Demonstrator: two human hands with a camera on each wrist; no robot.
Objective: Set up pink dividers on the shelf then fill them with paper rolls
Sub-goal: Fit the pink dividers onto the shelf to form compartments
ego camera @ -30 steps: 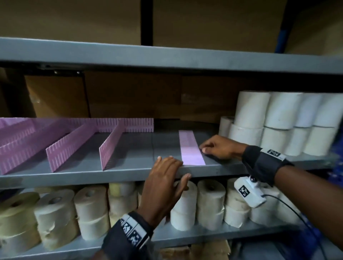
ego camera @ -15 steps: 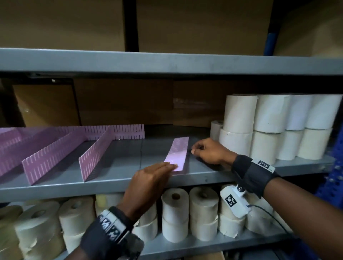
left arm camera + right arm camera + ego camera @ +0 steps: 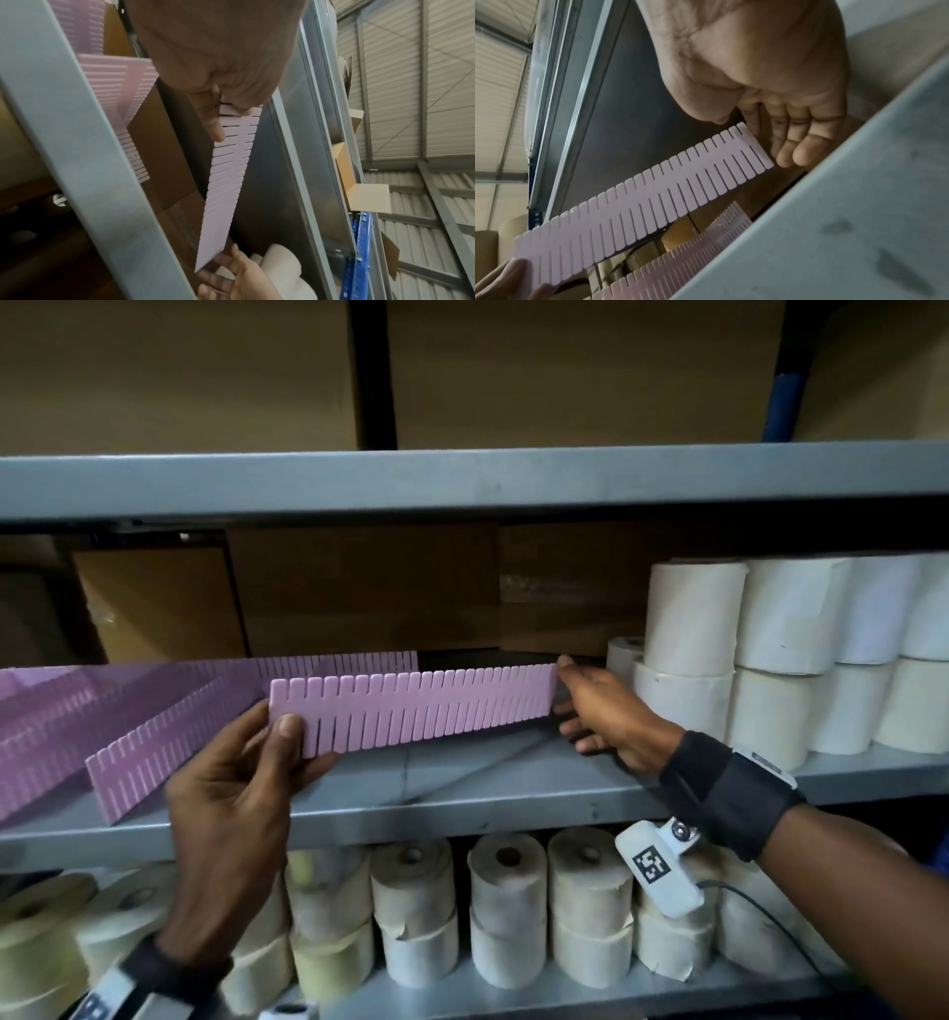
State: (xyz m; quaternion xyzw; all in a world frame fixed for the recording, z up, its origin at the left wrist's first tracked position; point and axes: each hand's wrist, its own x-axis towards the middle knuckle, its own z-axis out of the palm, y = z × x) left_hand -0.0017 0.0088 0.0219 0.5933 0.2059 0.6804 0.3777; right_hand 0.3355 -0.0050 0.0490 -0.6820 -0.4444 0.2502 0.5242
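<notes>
I hold a loose pink slotted divider on its long edge, just above the grey middle shelf. My left hand pinches its left end, thumb on the front face. My right hand holds the right end, index fingertip on the top corner and the other fingers below. In the left wrist view the divider runs from my left hand down to my right hand. In the right wrist view the divider ends between thumb and fingers of my right hand. White paper rolls are stacked on the shelf's right.
Several pink dividers stand slotted together on the left half of the shelf. Brown cartons line the back. More paper rolls fill the lower shelf. The upper shelf edge overhangs close above.
The divider lay flat on the shelf a second ago; both hands have lifted it, turned it onto its edge crosswise, and moved it left.
</notes>
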